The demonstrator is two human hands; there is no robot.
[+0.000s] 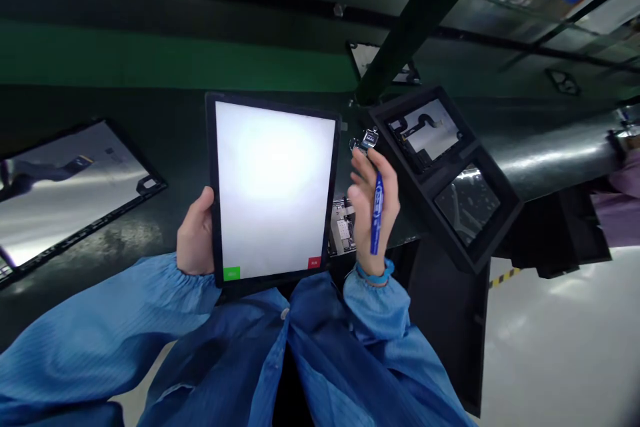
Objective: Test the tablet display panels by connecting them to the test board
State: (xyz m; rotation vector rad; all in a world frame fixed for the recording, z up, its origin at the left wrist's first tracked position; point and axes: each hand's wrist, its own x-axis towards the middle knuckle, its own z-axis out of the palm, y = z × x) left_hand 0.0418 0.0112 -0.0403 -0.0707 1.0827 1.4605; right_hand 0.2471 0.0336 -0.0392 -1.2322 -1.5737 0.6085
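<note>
My left hand grips the left edge of a tablet screen, thumb along its frame and the other fingers hidden behind. The screen glows white, with a green box at its lower left corner and a red one at its lower right. To the right of the tablet, my right hand is raised with its fingers curled round a blue marker pen, which slants upright across the palm. Just beyond those fingertips lies a small metallic part. Behind the tablet's lower right edge, an opened device with exposed circuitry partly shows.
A black foam tray with two compartments holding panels lies at the right. At the left is a large display panel with a flex cable. A dark green post rises behind the tray, near another panel. Someone's purple sleeve shows far right.
</note>
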